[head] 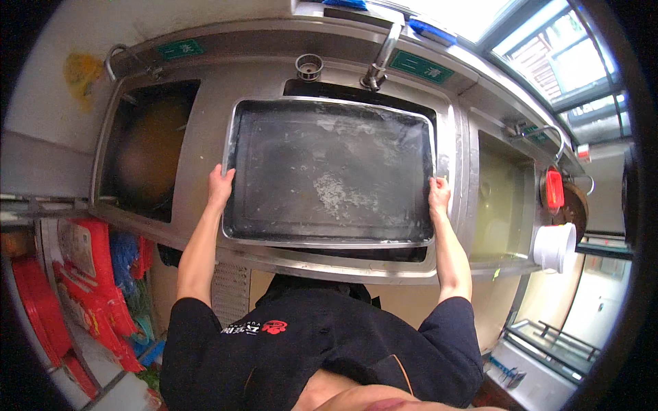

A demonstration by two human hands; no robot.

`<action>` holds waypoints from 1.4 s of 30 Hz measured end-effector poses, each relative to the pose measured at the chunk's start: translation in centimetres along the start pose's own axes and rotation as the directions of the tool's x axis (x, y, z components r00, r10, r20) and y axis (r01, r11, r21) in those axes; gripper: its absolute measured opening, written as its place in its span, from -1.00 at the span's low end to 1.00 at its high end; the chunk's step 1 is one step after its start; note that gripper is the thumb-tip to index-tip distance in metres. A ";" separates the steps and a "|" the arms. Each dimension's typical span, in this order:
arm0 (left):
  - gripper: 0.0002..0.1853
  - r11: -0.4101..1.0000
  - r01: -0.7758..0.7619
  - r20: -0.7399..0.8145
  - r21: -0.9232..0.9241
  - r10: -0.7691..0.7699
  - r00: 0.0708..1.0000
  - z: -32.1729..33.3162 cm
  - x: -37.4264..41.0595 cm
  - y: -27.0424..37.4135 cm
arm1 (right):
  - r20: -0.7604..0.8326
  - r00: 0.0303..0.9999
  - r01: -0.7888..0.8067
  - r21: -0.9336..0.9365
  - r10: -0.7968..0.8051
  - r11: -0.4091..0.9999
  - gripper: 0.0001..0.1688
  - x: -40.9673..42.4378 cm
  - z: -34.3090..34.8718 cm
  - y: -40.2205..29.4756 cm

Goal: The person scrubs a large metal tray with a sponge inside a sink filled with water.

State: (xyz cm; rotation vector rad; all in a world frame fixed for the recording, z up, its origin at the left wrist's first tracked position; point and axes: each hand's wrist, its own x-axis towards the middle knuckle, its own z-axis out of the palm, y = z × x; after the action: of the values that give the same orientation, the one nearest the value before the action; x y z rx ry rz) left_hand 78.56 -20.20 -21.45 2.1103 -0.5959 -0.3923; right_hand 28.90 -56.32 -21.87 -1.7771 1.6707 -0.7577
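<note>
A large dark rectangular metal tray (277, 154), with pale residue on its bottom, lies across the opening of the middle steel sink (447, 257). My left hand (221, 186) grips the tray's left rim. On the opposite side, my right hand (439, 195) holds the right rim. A chrome faucet (381, 56) stands behind the tray, and a round metal sink strainer (309, 67) sits on the ledge to its left.
The left sink (187, 154) holds brownish water; the right sink (498, 195) holds greenish water. A white bucket (554, 247) and a red basket (554, 189) stand at the far right. Red bags (92, 267) lie low on the left. Blue packets (432, 33) rest on the back ledge.
</note>
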 end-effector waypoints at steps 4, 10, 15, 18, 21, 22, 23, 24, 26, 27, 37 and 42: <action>-0.79 0.998 0.067 0.015 -0.002 -0.067 0.998 -3.2 -1.7 2.3 | 0.029 0.999 -0.030 -0.066 0.032 0.997 -0.71 -2.4 1.2 -2.5; -0.79 0.997 0.064 -0.011 -0.036 -0.064 0.998 -7.1 -1.5 -0.8 | 0.046 0.998 -0.049 0.015 0.048 0.999 -0.67 -5.2 4.4 -3.1; -0.90 0.991 0.090 0.026 0.103 -0.093 0.995 -10.0 -2.3 1.0 | 0.073 0.994 -0.082 0.046 0.078 0.996 -0.69 -7.4 6.3 -3.9; -0.80 0.997 0.081 -0.029 0.019 -0.080 0.996 -11.7 -1.9 -1.8 | 0.104 0.987 -0.128 0.093 0.118 0.987 -0.68 -8.3 7.5 -4.7; -0.85 0.996 0.088 -0.007 -0.033 -0.088 0.996 -12.6 -1.7 -1.8 | 0.113 0.985 -0.143 0.081 0.133 0.986 -0.67 -9.4 8.3 -5.1; -0.84 0.995 0.096 0.009 -0.006 -0.096 0.995 -13.1 -1.6 -1.2 | 0.127 0.984 -0.138 0.088 0.126 0.987 -0.67 -9.7 8.4 -5.3; -0.83 0.994 0.104 0.025 0.021 -0.104 0.994 -13.3 -1.6 -0.8 | 0.119 0.985 -0.137 0.089 0.126 0.987 -0.67 -10.0 8.6 -5.5; -0.82 0.995 0.083 0.008 0.050 -0.083 0.996 -14.1 -1.4 -1.7 | 0.123 0.985 -0.134 0.097 0.122 0.986 -0.67 -10.4 8.7 -6.3; -0.81 0.990 0.101 0.000 0.094 -0.102 0.995 -14.7 -1.5 -1.8 | 0.150 0.978 -0.160 0.106 0.143 0.981 -0.67 -11.1 8.5 -7.5; -0.81 0.988 0.107 -0.002 0.114 -0.108 0.994 -14.9 -1.5 -1.8 | 0.146 0.978 -0.166 0.110 0.149 0.980 -0.67 -11.2 8.7 -7.4; -0.82 0.993 0.079 -0.031 0.087 -0.077 0.997 -16.1 -0.4 -1.6 | 0.146 0.976 -0.180 0.126 0.161 0.976 -0.71 -12.7 10.0 -6.4; -0.81 0.994 0.083 -0.028 0.069 -0.081 0.996 -16.3 -0.2 -1.5 | 0.158 0.976 -0.173 0.139 0.151 0.975 -0.70 -12.7 10.6 -5.4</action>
State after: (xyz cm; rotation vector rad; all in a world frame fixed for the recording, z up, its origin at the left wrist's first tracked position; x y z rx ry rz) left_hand 86.59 -8.36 -13.57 2.2091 -0.5160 -0.3956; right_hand 39.65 -43.06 -25.14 -1.5321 1.5932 -0.6468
